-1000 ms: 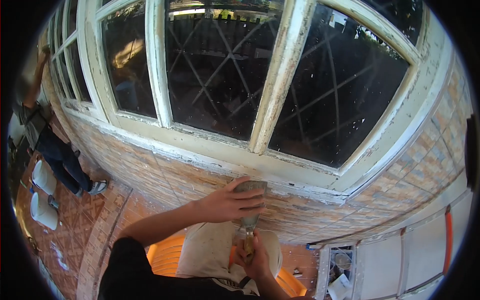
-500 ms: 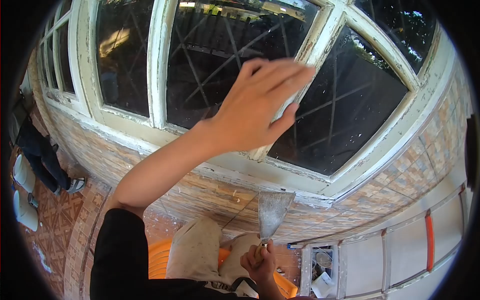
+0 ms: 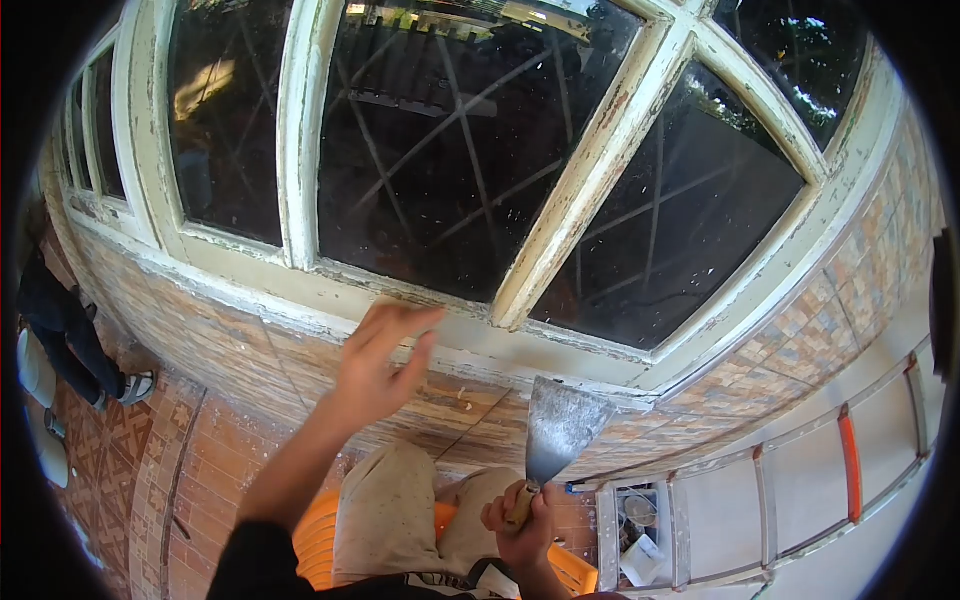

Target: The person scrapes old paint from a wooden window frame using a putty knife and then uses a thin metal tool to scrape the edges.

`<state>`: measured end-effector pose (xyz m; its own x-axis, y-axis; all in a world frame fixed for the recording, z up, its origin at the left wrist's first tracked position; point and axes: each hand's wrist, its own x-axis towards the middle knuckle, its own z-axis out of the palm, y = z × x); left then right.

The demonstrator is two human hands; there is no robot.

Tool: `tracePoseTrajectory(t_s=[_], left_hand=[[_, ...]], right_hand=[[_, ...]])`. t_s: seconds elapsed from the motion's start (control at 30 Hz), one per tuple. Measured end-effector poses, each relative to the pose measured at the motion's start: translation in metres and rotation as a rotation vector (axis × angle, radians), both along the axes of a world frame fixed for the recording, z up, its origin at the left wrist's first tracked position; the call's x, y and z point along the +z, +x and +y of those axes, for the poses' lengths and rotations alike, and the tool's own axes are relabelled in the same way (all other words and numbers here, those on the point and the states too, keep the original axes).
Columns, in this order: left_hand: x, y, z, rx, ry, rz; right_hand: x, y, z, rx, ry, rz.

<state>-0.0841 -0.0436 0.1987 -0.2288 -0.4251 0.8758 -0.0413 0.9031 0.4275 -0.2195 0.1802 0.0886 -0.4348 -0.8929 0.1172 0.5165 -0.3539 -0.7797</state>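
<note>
My right hand (image 3: pixel 522 525) is closed round the wooden handle of a putty knife (image 3: pixel 562 430), its wide, stained metal blade pointing up toward the wall. In front of me, my left hand (image 3: pixel 383 365) is open, fingers stretched to the right with the thumb apart. Its fingertips overlap the lower rail of the white window frame (image 3: pixel 400 312) in this view. Paint on the frame is worn and flaking, most of all along the slanted bar (image 3: pixel 590 180) between two panes. White specks dot the dark glass (image 3: pixel 440 150).
Stone-patterned tiles cover the wall (image 3: pixel 290 350) under the window. A ladder (image 3: pixel 765 510) lies at the right, beside a bin of odds and ends (image 3: pixel 640 535). I sit on an orange plastic chair (image 3: pixel 315 535). At the far left stands another person (image 3: pixel 65 330) near white buckets (image 3: pixel 38 370).
My left hand has moved down and left, from over the slanted bar to the lower rail. The putty knife stays in my right hand, its blade tilted slightly more to the right.
</note>
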Motion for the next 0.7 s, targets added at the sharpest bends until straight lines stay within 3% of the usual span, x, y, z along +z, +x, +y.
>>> tracePoseTrajectory(t_s=[0.2,0.3,0.37,0.4,0.47,0.53,0.6,0.67,0.7], left_hand=[[-0.139,0.072,0.027,0.335,0.738,-0.042],[-0.183,0.098,0.035,0.392,0.812,-0.086],[-0.189,0.103,0.037,0.100,1.458,0.509],[-0.185,0.106,0.038,0.084,1.470,0.497],[-0.170,0.110,0.038,-0.208,1.517,0.772],[-0.171,0.112,0.039,-0.264,1.542,0.909],[-0.173,0.113,0.037,-0.309,1.569,1.044],[-0.176,0.115,0.036,-0.285,1.640,1.322],[-0.178,0.117,0.035,-0.283,1.655,1.312]], right_hand=[[0.027,0.006,-0.024,0.015,-0.050,0.045],[0.046,0.006,-0.049,-0.034,-0.117,0.275],[0.061,0.011,-0.063,-0.040,-0.170,0.432],[0.071,0.020,-0.070,-0.045,-0.162,0.351],[0.083,0.028,-0.085,-0.065,-0.156,0.278],[0.092,0.032,-0.099,-0.045,-0.133,0.119],[0.108,0.042,-0.116,-0.105,-0.131,0.139],[0.121,0.053,-0.133,-0.391,-0.091,0.138],[0.125,0.055,-0.138,-0.403,-0.080,0.136]])
